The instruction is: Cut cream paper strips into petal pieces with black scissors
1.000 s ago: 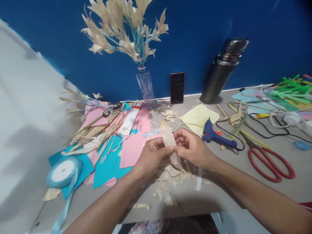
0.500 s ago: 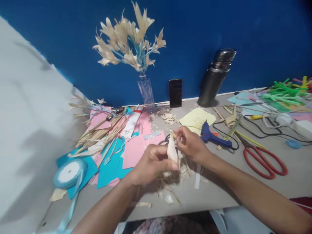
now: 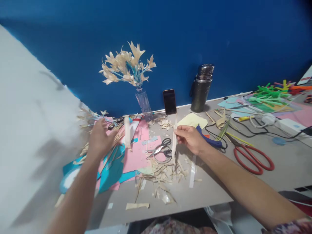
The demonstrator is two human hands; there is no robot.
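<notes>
My right hand (image 3: 188, 138) pinches a long, thin, pale dried-husk strip (image 3: 174, 143) upright over the table. On the left, my left hand (image 3: 101, 138) is over a bundle of dried husk strips (image 3: 119, 133), thumb apart from the fingers and slightly blurred. Another pale strip (image 3: 127, 133) stands out just right of that hand, apart from it; whether it lies down or is in the air I cannot tell. Small black-handled scissors (image 3: 159, 150) lie between the hands. Curled husk scraps (image 3: 163, 172) are heaped in front of them.
Husk flowers (image 3: 129, 65) stand in a clear bottle (image 3: 143, 103) near a phone (image 3: 169, 101) and a dark flask (image 3: 201, 89). A blue glue gun (image 3: 211, 139) and red-handled scissors (image 3: 253, 157) lie right. Pink paper (image 3: 134, 159) and a ribbon roll (image 3: 69, 182) lie left.
My left hand has let go of the folded husk piece and moved left to the bundle. My right hand now holds a long strip upright. The small scissors have come into full view.
</notes>
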